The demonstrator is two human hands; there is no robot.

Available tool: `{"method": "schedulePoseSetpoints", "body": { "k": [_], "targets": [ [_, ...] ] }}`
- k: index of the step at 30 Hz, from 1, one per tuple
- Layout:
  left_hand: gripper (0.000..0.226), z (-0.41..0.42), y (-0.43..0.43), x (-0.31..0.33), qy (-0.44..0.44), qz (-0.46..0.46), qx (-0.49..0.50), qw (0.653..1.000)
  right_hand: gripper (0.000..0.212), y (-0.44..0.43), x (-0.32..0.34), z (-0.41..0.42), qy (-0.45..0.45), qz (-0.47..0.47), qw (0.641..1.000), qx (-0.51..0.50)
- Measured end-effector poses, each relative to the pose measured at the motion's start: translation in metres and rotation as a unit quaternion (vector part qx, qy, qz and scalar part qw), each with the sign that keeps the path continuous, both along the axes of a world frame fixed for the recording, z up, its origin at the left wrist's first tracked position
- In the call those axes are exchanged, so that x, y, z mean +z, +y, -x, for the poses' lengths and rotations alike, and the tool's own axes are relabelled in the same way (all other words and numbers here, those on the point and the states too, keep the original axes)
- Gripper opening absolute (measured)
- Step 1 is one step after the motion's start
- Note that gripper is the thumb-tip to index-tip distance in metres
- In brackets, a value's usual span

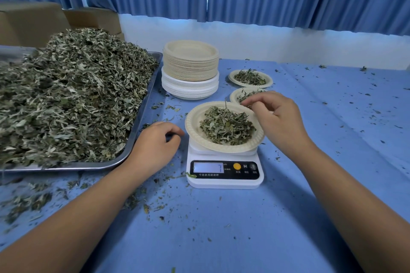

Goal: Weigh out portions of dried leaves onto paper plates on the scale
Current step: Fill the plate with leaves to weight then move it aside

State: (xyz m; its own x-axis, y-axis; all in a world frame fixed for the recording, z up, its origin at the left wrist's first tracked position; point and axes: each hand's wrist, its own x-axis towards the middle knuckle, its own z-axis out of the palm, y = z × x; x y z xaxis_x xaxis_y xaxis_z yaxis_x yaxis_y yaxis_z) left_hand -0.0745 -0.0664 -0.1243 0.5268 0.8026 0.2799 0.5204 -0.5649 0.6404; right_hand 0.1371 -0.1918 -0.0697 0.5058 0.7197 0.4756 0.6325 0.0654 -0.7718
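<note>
Looking down, we see a plate (193,122) of dried leaves (227,127) on the scale (224,182). Our right hand (277,117) hovers over the scale's far right side, fingertips drawn together; whether they hold leaves we cannot tell. Our left hand (155,146) rests left of the scale, loosely curled, empty.

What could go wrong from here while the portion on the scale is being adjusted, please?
1. The paper plate overhangs the scale and seems tilted; the right hand over its rim could press it, skewing the reading or tipping it.
2. That hand also hovers above a filled plate behind; anything dropped might alter that finished portion.
3. The left hand rests close to the paper plate's near rim and could bump it.
</note>
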Motion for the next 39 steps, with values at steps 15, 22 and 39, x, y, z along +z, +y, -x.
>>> {"method": "schedulePoseSetpoints", "body": {
  "k": [15, 22, 39],
  "targets": [
    [0.035, -0.002, -0.005, 0.001, -0.056, -0.021, -0.042, 0.997, 0.027, -0.003, 0.001, -0.024, 0.302, 0.249, 0.920, -0.018],
    [0.032, -0.010, -0.009, 0.005, -0.049, -0.049, -0.061, 0.996, 0.018, -0.016, -0.001, -0.039, 0.312, 0.171, 0.931, -0.086],
    [0.038, -0.140, -0.022, 0.054, -0.108, 0.064, -0.111, 0.986, 0.017, -0.025, -0.003, -0.096, 0.374, 0.006, 0.911, -0.176]
  ]
}}
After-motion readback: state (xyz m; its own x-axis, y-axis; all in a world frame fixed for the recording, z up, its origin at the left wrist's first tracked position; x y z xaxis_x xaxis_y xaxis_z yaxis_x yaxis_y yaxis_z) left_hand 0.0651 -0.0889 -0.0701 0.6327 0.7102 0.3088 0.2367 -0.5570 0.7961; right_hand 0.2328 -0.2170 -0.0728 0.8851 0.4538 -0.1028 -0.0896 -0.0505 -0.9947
